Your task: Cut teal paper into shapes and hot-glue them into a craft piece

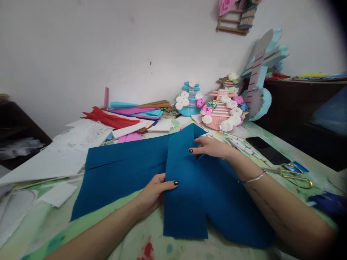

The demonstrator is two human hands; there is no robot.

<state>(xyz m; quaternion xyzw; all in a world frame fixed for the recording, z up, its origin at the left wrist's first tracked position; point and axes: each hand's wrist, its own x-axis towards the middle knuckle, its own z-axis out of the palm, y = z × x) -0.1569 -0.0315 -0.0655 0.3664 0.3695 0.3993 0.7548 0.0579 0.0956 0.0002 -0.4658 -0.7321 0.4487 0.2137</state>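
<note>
A large sheet of dark blue crepe paper lies across the table, with creases running over its left part. Its middle is folded into an upright band that stands above the rest. My left hand grips the left edge of this band, thumb on the front and fingers mostly hidden behind. Higher up, my right hand holds the band's right edge between its thumb and bent fingers. The paper's right part spreads out under my right forearm, which wears a silver bangle.
Gold-handled scissors and a black phone lie at right, beside striped paper sticks. Folded coloured papers are piled at the back left. Flower-covered instrument models stand along the wall. White boards lie at left.
</note>
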